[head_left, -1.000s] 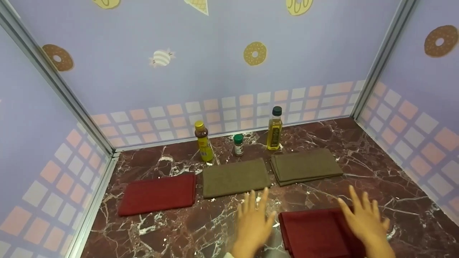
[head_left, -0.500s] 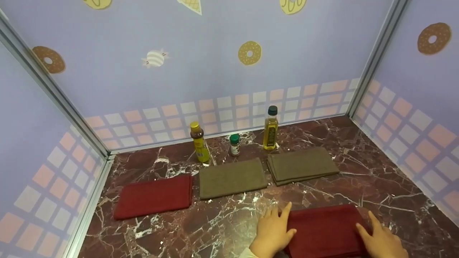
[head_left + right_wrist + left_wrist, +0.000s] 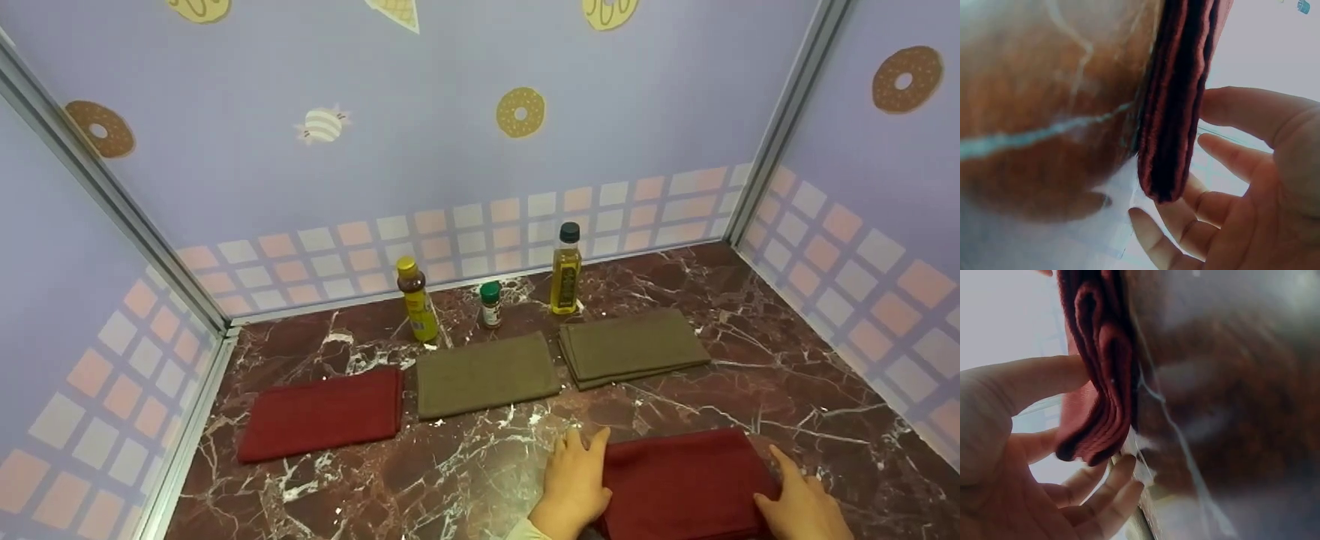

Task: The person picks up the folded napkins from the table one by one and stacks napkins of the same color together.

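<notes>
So the main thing here is a folded dark red cloth (image 3: 682, 480) lying flat on the marble counter (image 3: 480, 480), at the near edge, just in front of the olive stack of cloths (image 3: 634, 347). The left hand (image 3: 574, 484) sits against the red cloth's left edge and the right hand (image 3: 802, 502) against its right edge, one on each side. From the left wrist view the left hand (image 3: 1027, 467) has its fingers fairly straight and a bit spread, thumb lying on top of the folded layers (image 3: 1100, 382) and the other fingers down at the cloth's lower edge by the counter, so it looks like a loose cup around the edge, not a tight pinch. Same deal on the right wrist view: the right hand (image 3: 1241, 191) has relaxed, slightly parted fingers alongside the cloth's edge (image 3: 1176, 107). Behind the red cloth, going left from the olive stack, there's a single folded olive cloth (image 3: 486, 373) and then another red cloth (image 3: 322, 412). Further back sit an oil bottle (image 3: 566, 268), a small green-capped jar (image 3: 491, 303) and a yellow-capped sauce bottle (image 3: 416, 298).
</notes>
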### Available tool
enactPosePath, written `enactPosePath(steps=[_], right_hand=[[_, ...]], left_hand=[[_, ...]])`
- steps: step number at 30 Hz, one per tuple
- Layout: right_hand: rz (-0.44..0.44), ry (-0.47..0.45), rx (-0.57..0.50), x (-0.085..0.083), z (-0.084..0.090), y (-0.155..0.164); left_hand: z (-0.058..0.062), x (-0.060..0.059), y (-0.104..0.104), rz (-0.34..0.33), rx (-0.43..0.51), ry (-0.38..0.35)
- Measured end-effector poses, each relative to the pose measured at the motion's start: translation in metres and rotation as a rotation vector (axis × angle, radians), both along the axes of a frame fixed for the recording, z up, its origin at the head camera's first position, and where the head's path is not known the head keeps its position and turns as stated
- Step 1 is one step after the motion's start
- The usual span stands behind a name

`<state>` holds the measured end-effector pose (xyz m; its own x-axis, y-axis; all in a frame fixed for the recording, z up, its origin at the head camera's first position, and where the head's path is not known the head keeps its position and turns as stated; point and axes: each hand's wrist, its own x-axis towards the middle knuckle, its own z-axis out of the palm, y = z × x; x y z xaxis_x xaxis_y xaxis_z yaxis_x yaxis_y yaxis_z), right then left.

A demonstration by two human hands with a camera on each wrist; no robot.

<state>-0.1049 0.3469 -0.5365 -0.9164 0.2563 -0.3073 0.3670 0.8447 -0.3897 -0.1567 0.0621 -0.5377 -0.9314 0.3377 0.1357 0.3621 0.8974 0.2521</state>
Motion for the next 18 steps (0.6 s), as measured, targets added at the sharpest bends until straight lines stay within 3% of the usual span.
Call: enactPosePath(steps=[5, 9, 13, 18], right_hand=[[0.036, 0.036, 0.022, 0.0, 0.001, 0.001], [0.032, -0.015, -0.025, 0.0, 0.002, 0.002], [0.039, -0.064, -0.088, -0.002, 0.004, 0.001], [0.057, -0.062, -0.153, -0.005, 0.012, -0.005]], left_hand=[[0.0, 0.0, 0.0, -0.02, 0.118, -0.026], [-0.002, -0.002, -0.004, -0.023, 0.209, -0.094], [-0.004, -0.003, -0.01, -0.052, 0.233, -0.121], [-0.005, -0.004, -0.023, -0.07, 0.251, -0.139]])
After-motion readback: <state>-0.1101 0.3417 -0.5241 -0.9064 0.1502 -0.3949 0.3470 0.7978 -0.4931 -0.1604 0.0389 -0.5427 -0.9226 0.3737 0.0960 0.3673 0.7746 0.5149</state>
